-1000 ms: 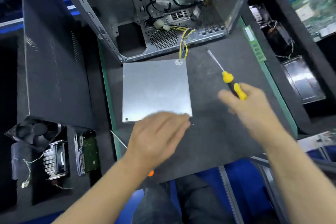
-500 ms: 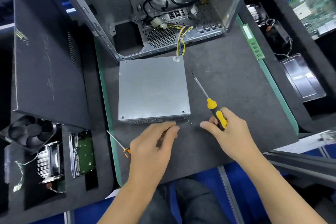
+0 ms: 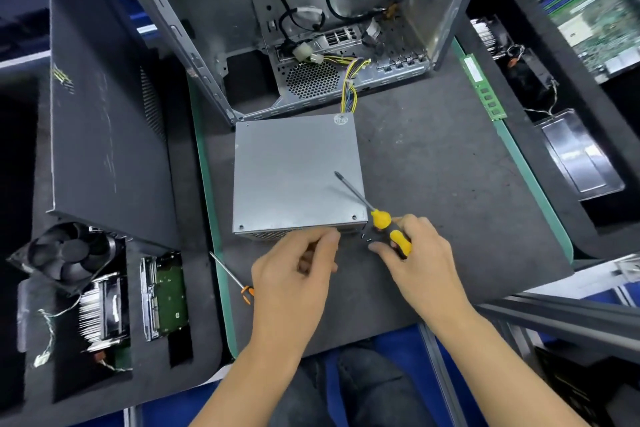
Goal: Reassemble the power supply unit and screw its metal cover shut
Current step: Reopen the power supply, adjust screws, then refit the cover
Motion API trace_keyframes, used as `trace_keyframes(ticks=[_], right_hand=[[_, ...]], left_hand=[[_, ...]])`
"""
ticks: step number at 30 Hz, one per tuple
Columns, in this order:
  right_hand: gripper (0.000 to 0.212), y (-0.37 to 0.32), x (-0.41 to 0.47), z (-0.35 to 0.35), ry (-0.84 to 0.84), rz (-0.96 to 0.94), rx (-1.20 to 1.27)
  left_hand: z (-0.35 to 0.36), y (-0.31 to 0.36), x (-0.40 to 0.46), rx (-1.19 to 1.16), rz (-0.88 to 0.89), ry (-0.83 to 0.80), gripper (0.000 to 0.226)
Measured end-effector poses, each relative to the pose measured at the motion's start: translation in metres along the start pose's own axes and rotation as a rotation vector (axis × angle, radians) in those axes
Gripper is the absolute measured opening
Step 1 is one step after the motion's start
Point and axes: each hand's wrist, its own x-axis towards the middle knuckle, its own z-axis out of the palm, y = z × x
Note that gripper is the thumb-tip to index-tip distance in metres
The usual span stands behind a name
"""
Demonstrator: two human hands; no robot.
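Observation:
The grey power supply unit [image 3: 296,173] lies on the dark mat [image 3: 450,184] with its flat metal cover on top and yellow wires running from its far corner into the case. My right hand [image 3: 419,263] grips the yellow-and-black screwdriver [image 3: 377,215]; its shaft points up-left over the cover's near right corner. Small screws [image 3: 365,236] lie on the mat just in front of that corner, between my hands. My left hand [image 3: 294,274] hovers at the unit's near edge with fingers curled; whether it pinches a screw is hidden.
An open computer case [image 3: 311,28] stands behind the unit. A second screwdriver with an orange handle [image 3: 232,276] lies at the mat's left edge. Left foam tray holds a fan [image 3: 69,256], heatsink and hard drive [image 3: 166,298]. A RAM stick [image 3: 483,87] and motherboard [image 3: 595,3] lie right.
My right hand brought the screwdriver from the right toward the unit's near right corner. My left hand came off the cover and drew back to the near edge.

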Motion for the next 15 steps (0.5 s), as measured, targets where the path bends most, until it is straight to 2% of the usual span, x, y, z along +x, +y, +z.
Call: trace_keyframes(ticks=[5, 14, 15], right_hand=[[0.035, 0.005, 0.003, 0.011, 0.127, -0.104, -0.062], [0.040, 0.000, 0.005, 0.013, 0.109, -0.119, -0.031], [0.038, -0.001, 0.005, 0.013, 0.104, -0.115, -0.041]], left_hand=[[-0.008, -0.028, -0.011, 0.080, -0.063, -0.090, 0.010], [-0.001, -0.036, -0.009, 0.113, -0.081, -0.181, 0.009], [0.000, -0.037, -0.008, 0.116, -0.070, -0.191, 0.014]])
